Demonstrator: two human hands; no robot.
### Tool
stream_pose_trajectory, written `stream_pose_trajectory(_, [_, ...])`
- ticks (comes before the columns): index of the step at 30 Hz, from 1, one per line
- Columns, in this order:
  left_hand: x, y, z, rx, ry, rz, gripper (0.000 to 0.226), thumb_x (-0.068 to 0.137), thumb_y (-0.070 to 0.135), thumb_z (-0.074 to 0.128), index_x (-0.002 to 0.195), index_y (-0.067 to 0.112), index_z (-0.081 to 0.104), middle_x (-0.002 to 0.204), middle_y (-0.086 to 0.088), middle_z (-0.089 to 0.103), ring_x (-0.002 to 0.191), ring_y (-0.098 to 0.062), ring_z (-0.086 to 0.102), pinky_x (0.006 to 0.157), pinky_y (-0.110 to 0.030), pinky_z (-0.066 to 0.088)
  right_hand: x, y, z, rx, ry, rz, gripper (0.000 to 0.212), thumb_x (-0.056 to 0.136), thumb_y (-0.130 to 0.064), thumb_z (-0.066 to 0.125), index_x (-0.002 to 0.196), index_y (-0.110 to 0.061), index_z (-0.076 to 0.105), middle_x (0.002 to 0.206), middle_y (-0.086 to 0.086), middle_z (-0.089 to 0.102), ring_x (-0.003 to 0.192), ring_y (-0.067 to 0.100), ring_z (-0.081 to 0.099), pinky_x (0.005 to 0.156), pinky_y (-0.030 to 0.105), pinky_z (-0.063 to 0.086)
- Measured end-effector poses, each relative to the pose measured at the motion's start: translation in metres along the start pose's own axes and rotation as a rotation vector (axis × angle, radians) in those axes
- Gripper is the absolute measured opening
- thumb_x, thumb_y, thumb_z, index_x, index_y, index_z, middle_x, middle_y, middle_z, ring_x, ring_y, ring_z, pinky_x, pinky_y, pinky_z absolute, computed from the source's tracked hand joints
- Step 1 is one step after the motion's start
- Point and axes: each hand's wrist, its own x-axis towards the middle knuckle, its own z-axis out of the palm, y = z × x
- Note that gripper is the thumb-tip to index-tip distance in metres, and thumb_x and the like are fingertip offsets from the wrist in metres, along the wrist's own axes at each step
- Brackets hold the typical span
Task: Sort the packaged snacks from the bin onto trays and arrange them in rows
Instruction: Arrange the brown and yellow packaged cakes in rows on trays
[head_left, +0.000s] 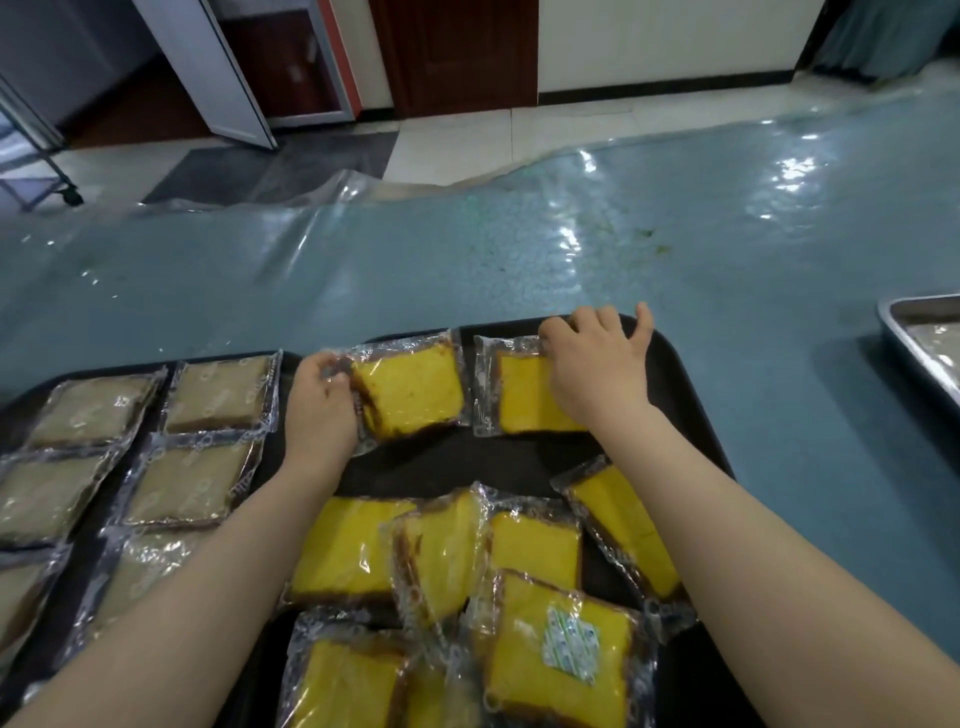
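Head view
Left hand: fingers closed on the left edge of a yellow cake pack, at the far row of the dark tray
Right hand: fingers spread, pressing flat on a second yellow pack just beside the first
Loose yellow packs: heaped in disorder at the near part of this tray
Pale packs: in rows on the left tray
Metal tray: at right edge of the table

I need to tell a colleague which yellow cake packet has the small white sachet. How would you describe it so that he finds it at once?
Start at the dark tray where both hands work, and look at the loose pile of yellow cake packets at its near end. The packet with the sachet lies at the pile's near right, partly on top of others. It alone shows a small white sachet with green print on its face.
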Motion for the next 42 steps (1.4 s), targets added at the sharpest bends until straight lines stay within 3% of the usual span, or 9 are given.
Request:
stream_pose_trajectory(2, [-0.001, -0.006, 0.002, 0.068, -0.045, 0.007, 0.047, 0.096, 0.022, 0.049, 0.141, 0.022, 0.034, 0.14, -0.005, 0.045, 0.114, -0.024, 0.053, 0.094, -0.039, 0.045, -0.006, 0.0, 0.007, 0.05, -0.007, 0.017, 0.041, 0.099, -0.04, 0.035, 0.138, -0.03, 0.042, 0.141, 0.006, 0.044, 0.136, 0.029, 0.029, 0.113, 0.06, 0.003])
stream_pose_trajectory(5, [-0.011, -0.014, 0.009, 0.392, -0.129, 0.255, 0.062, 0.091, 0.021, 0.058, 0.146, 0.024, 0.028, 0.156, -0.006, 0.018, 0.142, -0.025, 0.021, 0.114, -0.043, 0.023, -0.026, -0.009, 0.02, 0.088, -0.115, -0.084, 0.052, 0.099, -0.048, 0.033, 0.148, -0.034, 0.023, 0.159, 0.006, 0.018, 0.147, 0.034, 0.006, 0.116, 0.054, 0.006])
stream_pose_trajectory(9, [-0.029, -0.019, 0.032, 0.765, -0.418, 0.305, 0.066, 0.093, 0.05, 0.043, 0.149, 0.035, 0.01, 0.159, -0.009, -0.004, 0.144, -0.036, -0.004, 0.114, -0.05, 0.007, -0.05, -0.022, 0.036, 0.031, -0.249, -0.131, 0.059, 0.098, -0.054, 0.028, 0.151, -0.038, 0.008, 0.162, 0.004, -0.002, 0.146, 0.038, -0.011, 0.114, 0.058, 0.001])
stream_pose_trajectory(17, [-0.002, -0.037, 0.032, 0.918, -0.59, 0.478, 0.068, 0.086, 0.067, 0.024, 0.133, 0.054, -0.023, 0.156, -0.002, -0.022, 0.14, -0.032, -0.024, 0.114, -0.047, -0.005, -0.04, -0.007, 0.042, 0.027, -0.225, -0.025, 0.061, 0.096, -0.057, 0.031, 0.15, -0.041, 0.007, 0.162, 0.0, 0.0, 0.147, 0.034, 0.002, 0.113, 0.059, 0.005])
stream_pose_trajectory(26, [-0.02, -0.022, 0.02, 0.591, -0.574, 0.378, 0.065, 0.096, 0.045, 0.039, 0.15, 0.031, 0.007, 0.159, -0.001, -0.006, 0.144, -0.019, -0.01, 0.114, -0.037, 0.003, -0.041, -0.001, 0.019, 0.093, -0.292, -0.01, 0.062, 0.097, -0.057, 0.032, 0.152, -0.038, 0.009, 0.162, 0.0, -0.004, 0.148, 0.031, -0.007, 0.114, 0.058, 0.001])
stream_pose_trajectory(30, [-0.053, -0.03, -0.018, 0.469, -0.573, 0.323, 0.053, 0.093, 0.034, 0.053, 0.142, 0.03, 0.036, 0.153, 0.002, 0.03, 0.14, -0.014, 0.025, 0.109, -0.032, 0.024, -0.087, 0.002, -0.007, 0.186, -0.135, 0.145, 0.061, 0.095, -0.047, 0.044, 0.149, -0.022, 0.028, 0.156, 0.008, 0.027, 0.143, 0.031, 0.022, 0.111, 0.048, 0.028])
stream_pose_trajectory(33, [-0.073, -0.046, -0.048, 0.595, -0.656, 0.356, 0.058, 0.091, 0.032, 0.057, 0.143, 0.031, 0.033, 0.154, 0.003, 0.026, 0.143, -0.013, 0.016, 0.116, -0.038, 0.009, -0.135, 0.004, -0.013, 0.139, -0.26, 0.28, 0.063, 0.095, -0.048, 0.045, 0.149, -0.024, 0.024, 0.159, 0.011, 0.018, 0.143, 0.036, 0.019, 0.111, 0.049, 0.028])
stream_pose_trajectory(37, [-0.082, -0.053, -0.065, 0.692, -0.72, 0.425, 0.073, 0.085, 0.047, 0.06, 0.147, 0.029, 0.026, 0.156, 0.003, 0.02, 0.144, -0.016, 0.013, 0.117, -0.039, 0.007, -0.183, -0.005, -0.007, 0.119, -0.316, 0.304, 0.071, 0.093, -0.052, 0.048, 0.151, -0.036, 0.011, 0.161, 0.014, -0.004, 0.147, 0.036, -0.002, 0.117, 0.047, 0.007])
stream_pose_trajectory(42, [-0.089, -0.055, -0.078, 0.683, -0.63, 0.476, 0.078, 0.083, 0.045, 0.065, 0.147, 0.027, 0.026, 0.157, 0.002, 0.016, 0.144, -0.014, 0.01, 0.115, -0.032, 0.012, -0.205, -0.005, -0.008, 0.153, -0.136, 0.366, 0.06, 0.087, -0.039, 0.064, 0.141, -0.028, 0.039, 0.147, 0.007, 0.037, 0.135, 0.027, 0.029, 0.11, 0.043, 0.03])
